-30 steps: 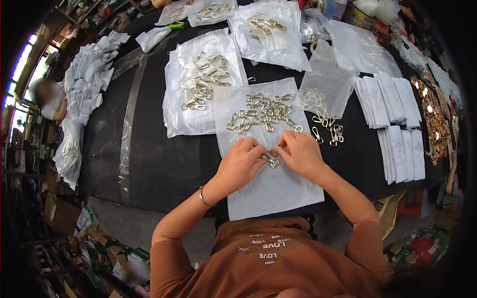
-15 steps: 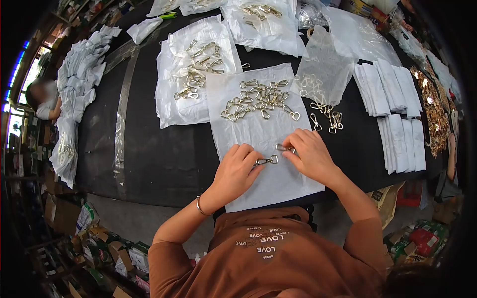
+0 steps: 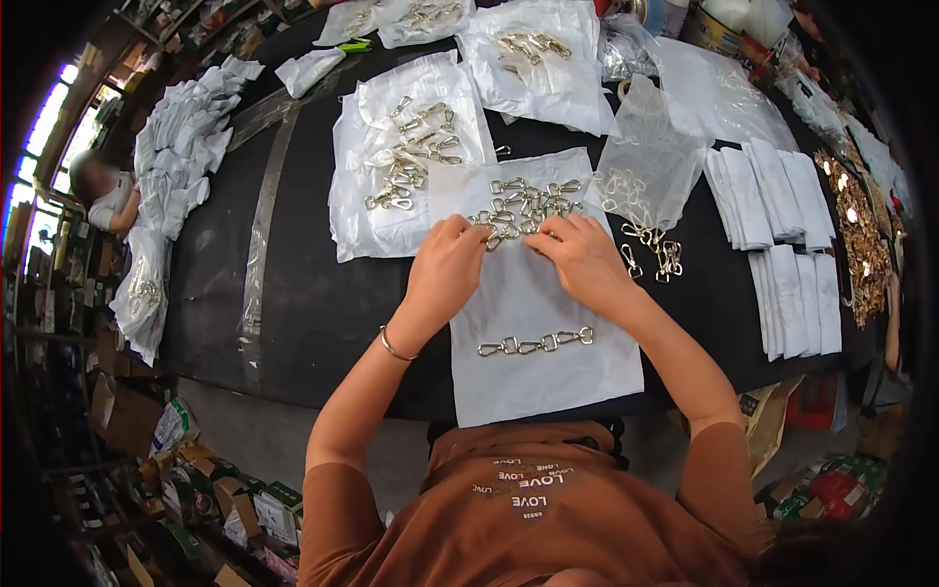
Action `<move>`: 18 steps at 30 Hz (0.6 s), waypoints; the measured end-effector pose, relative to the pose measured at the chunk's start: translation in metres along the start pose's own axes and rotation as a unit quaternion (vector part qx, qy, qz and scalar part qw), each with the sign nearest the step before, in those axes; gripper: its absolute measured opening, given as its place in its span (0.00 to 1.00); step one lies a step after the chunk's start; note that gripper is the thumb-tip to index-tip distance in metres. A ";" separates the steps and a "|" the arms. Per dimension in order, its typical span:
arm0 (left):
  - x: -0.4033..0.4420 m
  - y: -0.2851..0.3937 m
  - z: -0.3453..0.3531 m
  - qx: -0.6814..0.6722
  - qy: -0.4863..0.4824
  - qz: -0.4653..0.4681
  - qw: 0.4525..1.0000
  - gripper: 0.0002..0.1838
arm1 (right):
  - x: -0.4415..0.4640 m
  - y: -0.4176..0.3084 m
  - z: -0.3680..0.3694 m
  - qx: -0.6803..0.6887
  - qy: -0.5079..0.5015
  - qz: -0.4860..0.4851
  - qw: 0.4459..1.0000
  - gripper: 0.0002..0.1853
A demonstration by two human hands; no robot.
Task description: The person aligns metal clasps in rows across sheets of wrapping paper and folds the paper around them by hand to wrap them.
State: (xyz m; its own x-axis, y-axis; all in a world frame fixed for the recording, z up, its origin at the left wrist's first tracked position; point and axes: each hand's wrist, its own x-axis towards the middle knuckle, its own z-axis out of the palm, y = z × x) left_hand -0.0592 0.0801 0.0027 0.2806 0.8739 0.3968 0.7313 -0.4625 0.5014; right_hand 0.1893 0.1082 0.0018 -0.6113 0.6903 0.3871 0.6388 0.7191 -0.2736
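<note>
**Snap hooks (image 3: 528, 203) on a white sheet (image 3: 538, 391)**

Most lie piled on the sheet's far part; a row of three (image 3: 537, 344) lies near its closer edge. The left hand (image 3: 450, 262) and right hand (image 3: 581, 258), fingers narrowly bent, are at the pile's near side; whether either grips a hook cannot be told.

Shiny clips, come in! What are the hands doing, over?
Left hand at lower left of clip pile, right hand at its lower right. Row of clips lies apart on white sheet. Nothing seen blocking either hand.
</note>
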 end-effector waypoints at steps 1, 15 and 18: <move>0.003 -0.004 0.004 0.002 -0.008 0.003 1.000 0.12 | 0.004 0.004 0.002 -0.026 -0.006 -0.009 1.000 0.05; -0.010 0.020 -0.010 0.008 -0.081 0.035 0.996 0.11 | -0.018 -0.009 -0.005 0.095 -0.037 0.037 0.994 0.07; -0.006 0.030 -0.004 0.008 -0.071 0.047 0.996 0.11 | -0.019 -0.010 -0.007 0.101 -0.039 0.039 0.993 0.06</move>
State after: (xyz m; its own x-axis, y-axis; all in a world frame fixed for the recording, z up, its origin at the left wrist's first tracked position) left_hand -0.0415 0.0606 0.0181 0.4327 0.8399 0.3276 0.7077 -0.5416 0.4537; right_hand 0.1982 0.0874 0.0035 -0.6028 0.7435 0.2895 0.5838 0.6583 -0.4753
